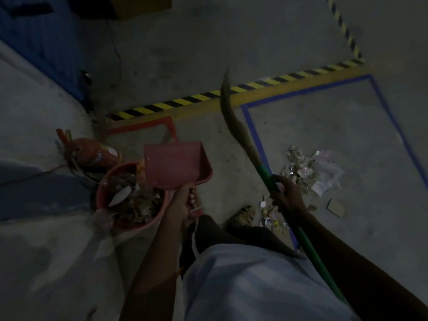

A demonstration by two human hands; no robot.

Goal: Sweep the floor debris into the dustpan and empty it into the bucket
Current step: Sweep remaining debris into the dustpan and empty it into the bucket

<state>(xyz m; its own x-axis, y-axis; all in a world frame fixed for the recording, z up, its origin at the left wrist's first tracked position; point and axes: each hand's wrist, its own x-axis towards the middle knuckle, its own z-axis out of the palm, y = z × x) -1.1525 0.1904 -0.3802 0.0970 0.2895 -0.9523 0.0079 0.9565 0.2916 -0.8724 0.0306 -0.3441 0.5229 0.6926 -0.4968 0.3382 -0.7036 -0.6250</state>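
A red dustpan [177, 164] is hanging tilted beside the red bucket [129, 198], which is holding litter; paper debris [308, 174] is lying scattered on the floor [231, 49].

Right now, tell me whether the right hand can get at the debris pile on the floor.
Probably not directly: the right hand grips the broom, raised well above the debris pile. Nothing lies between them, so the broom's bristles could likely reach it.

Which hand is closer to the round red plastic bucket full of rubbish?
Left. The left hand grips the red dustpan right beside the round red plastic bucket; the right hand holds the green-handled broom farther away, over the scattered paper debris.
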